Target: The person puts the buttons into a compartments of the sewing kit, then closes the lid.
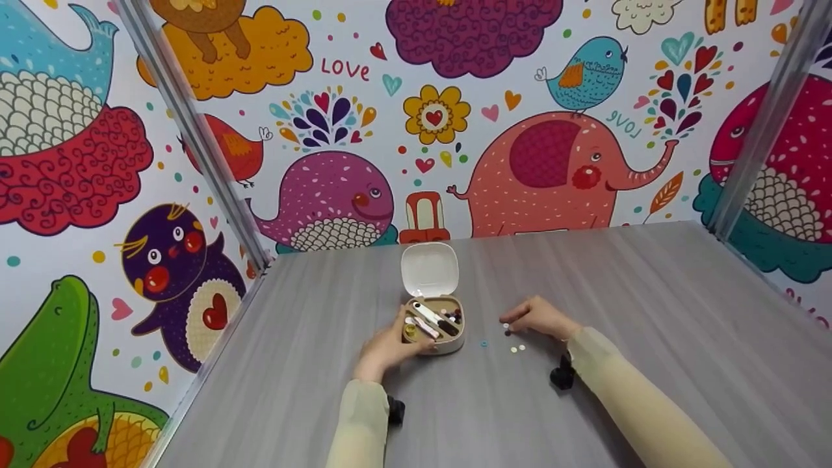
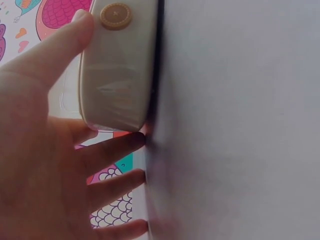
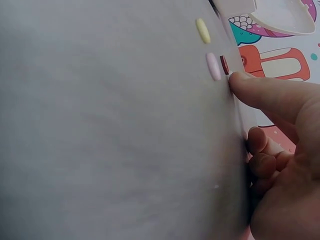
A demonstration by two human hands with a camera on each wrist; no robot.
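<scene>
My left hand grips the near left side of a small white box, with the thumb along its front and the fingers round its left side. The front bears a tan button-shaped clasp. The box's lid stands raised at the back. Inside lie a long white-and-black tool, a gold spool-like piece and several small buttons. My right hand is low over the table, pinching a small white button between thumb and index fingertips. A dark red button lies right beside the thumb tip.
Two pale buttons lie on the grey table nearer me than the right hand. A blue button lies between them and the box. Cartoon-printed walls stand behind and at the sides, with metal posts at the corners.
</scene>
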